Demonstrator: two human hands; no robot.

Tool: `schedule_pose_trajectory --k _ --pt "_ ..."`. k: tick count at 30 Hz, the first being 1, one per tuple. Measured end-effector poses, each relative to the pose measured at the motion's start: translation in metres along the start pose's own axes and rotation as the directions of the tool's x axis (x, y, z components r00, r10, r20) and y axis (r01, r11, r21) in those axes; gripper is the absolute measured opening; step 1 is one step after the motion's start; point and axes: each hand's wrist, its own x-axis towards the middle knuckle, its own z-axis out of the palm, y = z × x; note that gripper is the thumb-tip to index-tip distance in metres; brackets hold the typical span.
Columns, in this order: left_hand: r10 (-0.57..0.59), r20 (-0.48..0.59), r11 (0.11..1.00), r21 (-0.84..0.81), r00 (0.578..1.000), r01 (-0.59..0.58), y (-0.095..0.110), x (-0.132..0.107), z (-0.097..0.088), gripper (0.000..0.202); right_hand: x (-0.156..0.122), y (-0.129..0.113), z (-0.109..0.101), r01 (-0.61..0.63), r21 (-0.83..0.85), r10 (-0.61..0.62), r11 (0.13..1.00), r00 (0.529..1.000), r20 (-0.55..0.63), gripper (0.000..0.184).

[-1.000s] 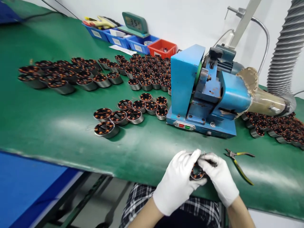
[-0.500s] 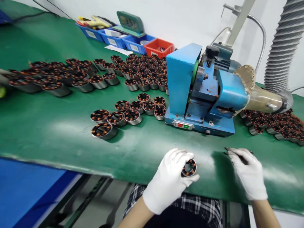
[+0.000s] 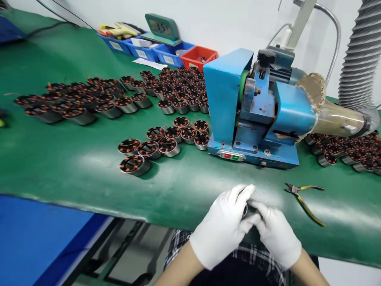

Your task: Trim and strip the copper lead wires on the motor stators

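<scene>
Stator [image 3: 245, 210] sits gripped in the left hand [image 3: 222, 226], probably for steadiness; the right hand [image 3: 276, 234] hides its hold. Diagonal cutters [image 3: 294, 190] lie right of those fingers.

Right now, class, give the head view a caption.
Gloved left hand and right hand meet at a mostly hidden ring, pliers beside, machine behind.

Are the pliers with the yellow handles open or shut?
Open. The pliers lie on the green table with their yellow handles spread wide apart and their tips parted.

White wall [image 3: 232, 24] behind a green-topped workbench [image 3: 178, 186], light reflecting off its surface; grey floor [image 3: 133, 250] beneath
</scene>
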Motion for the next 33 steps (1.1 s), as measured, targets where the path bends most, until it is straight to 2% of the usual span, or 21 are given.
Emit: schedule_pose_trajectory --k 2,4,7,9,12,14,15,16,17,19,21,23,24,27,28,31,33 --pt "-0.001 -0.008 1.000 0.013 1.000 0.001 -0.001 0.000 0.003 0.035 0.005 -0.003 -0.004 -0.079 0.140 0.076 0.987 0.997 0.030 0.020" --pt "0.025 -0.032 1.000 0.014 0.999 -0.025 -0.001 0.001 0.005 0.024 0.011 -0.007 -0.007 -0.153 0.260 0.136 0.953 0.987 0.083 0.021" --pt "0.050 -0.055 0.999 0.011 0.997 -0.050 0.002 0.003 0.006 0.017 0.017 -0.006 -0.015 -0.270 0.402 0.233 0.875 0.962 0.139 0.024" --pt "0.061 -0.049 0.998 0.003 0.997 -0.061 0.003 0.004 0.006 0.016 0.016 0.001 -0.024 -0.328 0.455 0.300 0.828 0.944 0.136 0.027" --pt "0.063 -0.055 0.998 -0.007 0.996 -0.064 0.002 0.006 0.008 0.017 0.008 0.015 -0.041 -0.347 0.506 0.393 0.790 0.919 0.016 0.030" --pt "0.064 -0.069 0.998 -0.010 0.996 -0.065 0.001 0.006 0.010 0.017 0.001 0.020 -0.050 -0.283 0.486 0.407 0.827 0.897 -0.171 0.025" --pt "0.065 -0.075 0.998 -0.011 0.995 -0.066 0.000 0.007 0.012 0.016 -0.002 0.020 -0.051 -0.212 0.414 0.340 0.885 0.902 -0.265 0.020" --pt "0.066 -0.077 0.998 -0.011 0.995 -0.067 0.000 0.007 0.013 0.016 -0.004 0.019 -0.049 -0.117 0.291 0.213 0.950 0.921 -0.326 0.015" --pt "0.067 -0.073 0.998 -0.011 0.995 -0.068 -0.001 0.007 0.014 0.015 -0.005 0.017 -0.045 0.006 0.129 0.038 0.992 0.941 -0.335 0.013" --pt "0.065 -0.062 0.998 -0.004 0.996 -0.066 -0.001 0.008 0.013 0.015 -0.004 0.013 -0.032 0.255 -0.153 -0.284 0.955 0.935 -0.214 0.015" --pt "0.062 -0.049 0.998 -0.001 0.997 -0.062 0.000 0.008 0.010 0.015 0.000 0.012 -0.018 0.374 -0.249 -0.412 0.893 0.903 -0.121 0.020" --pt "0.044 -0.046 0.999 -0.006 0.998 -0.045 -0.001 0.007 0.005 0.014 0.004 0.015 -0.007 0.387 -0.253 -0.428 0.887 0.893 -0.138 0.022" --pt "0.031 -0.048 0.999 -0.010 0.998 -0.031 -0.003 0.006 0.002 0.019 0.006 0.016 -0.004 0.378 -0.240 -0.420 0.894 0.895 -0.153 0.022" --pt "-0.006 -0.048 1.000 0.003 0.999 0.006 -0.011 0.003 -0.004 0.061 0.008 0.021 0.001 0.348 -0.205 -0.387 0.915 0.901 -0.197 0.023" --pt "-0.021 -0.038 1.000 0.005 0.999 0.021 -0.015 0.002 -0.004 0.063 0.008 0.021 0.001 0.338 -0.194 -0.376 0.921 0.903 -0.210 0.025" --pt "-0.088 -0.005 0.994 -0.070 0.996 0.088 -0.021 0.001 -0.002 0.044 0.007 0.017 -0.001 0.322 -0.186 -0.362 0.928 0.898 -0.250 0.030" --pt "-0.130 -0.003 0.979 -0.161 0.992 0.128 -0.016 0.001 -0.001 0.046 0.005 0.008 -0.006 0.309 -0.158 -0.342 0.938 0.898 -0.277 0.030"
